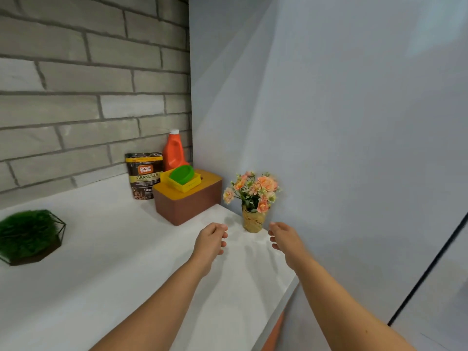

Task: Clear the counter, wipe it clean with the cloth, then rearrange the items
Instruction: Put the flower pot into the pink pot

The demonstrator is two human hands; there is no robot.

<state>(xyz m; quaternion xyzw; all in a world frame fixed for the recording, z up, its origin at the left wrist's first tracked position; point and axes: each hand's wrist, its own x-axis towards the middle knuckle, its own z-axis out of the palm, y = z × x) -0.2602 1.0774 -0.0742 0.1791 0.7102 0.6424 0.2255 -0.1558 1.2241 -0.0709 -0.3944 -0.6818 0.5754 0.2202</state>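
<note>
Your two bare arms reach out over the white counter point(106, 249), both hands empty and loosely spread, fingers slightly curled. Your left hand point(211, 239) hovers above the counter just short of the vase point(253, 221); your right hand point(285, 238) hangs at the vase's other side, past the counter's right edge and near the grey wall point(342, 122). Neither hand touches the vase, which stands between them.

The vase, wrapped in gold paper, stands upright at the counter's right edge against the wall and holds peach flowers point(253, 190). Just left of it sits a brown box point(186, 206) with a yellow lid. On that lid rests a yellow tray point(181, 182), and a green bowl point(182, 173) lies tilted in the tray. Behind the box, in the corner, an orange bottle point(173, 150) with a white cap stands upright beside a dark pouch point(144, 174) marked "GRANULES", which leans at the brick backsplash point(76, 84).

Well apart, at the far left of the counter, a green plant point(27, 234) sits in a wire-framed pot. No cloth shows in this view.
</note>
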